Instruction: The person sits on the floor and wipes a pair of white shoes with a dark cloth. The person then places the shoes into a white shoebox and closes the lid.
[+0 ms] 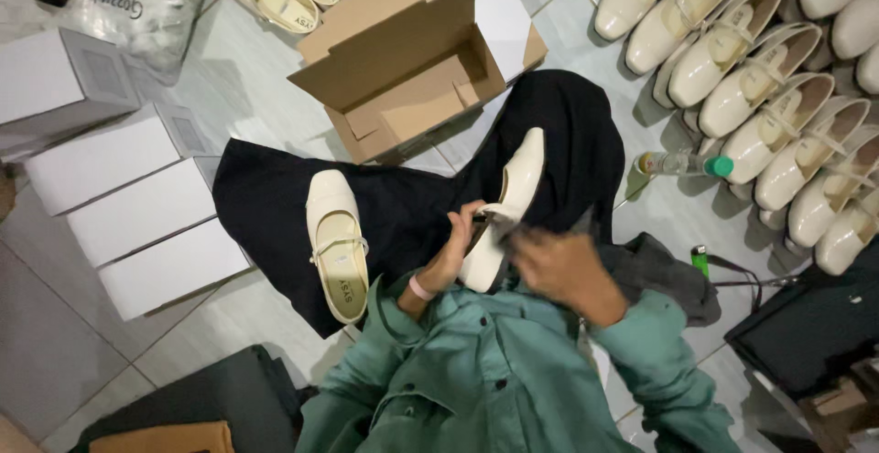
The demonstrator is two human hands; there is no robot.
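A glossy cream square-toed flat shoe (505, 206) is held above the lap, over black cloth (403, 206) spread on the tiled floor (238, 78). The shoe's heel end is grasped by the left hand (453, 252), fingers curled around it. The right hand (558, 270) is blurred beside the shoe, touching a dark rag (664, 275); whether its fingers are clenched cannot be told. A matching cream strap shoe (337, 242) lies on the cloth, near an open brown cardboard box (412, 69).

Open cardboard box (412, 73) ahead of me, white boxes (137, 220) stacked left, green-capped bottle (685, 165) and lighter (700, 259) right.
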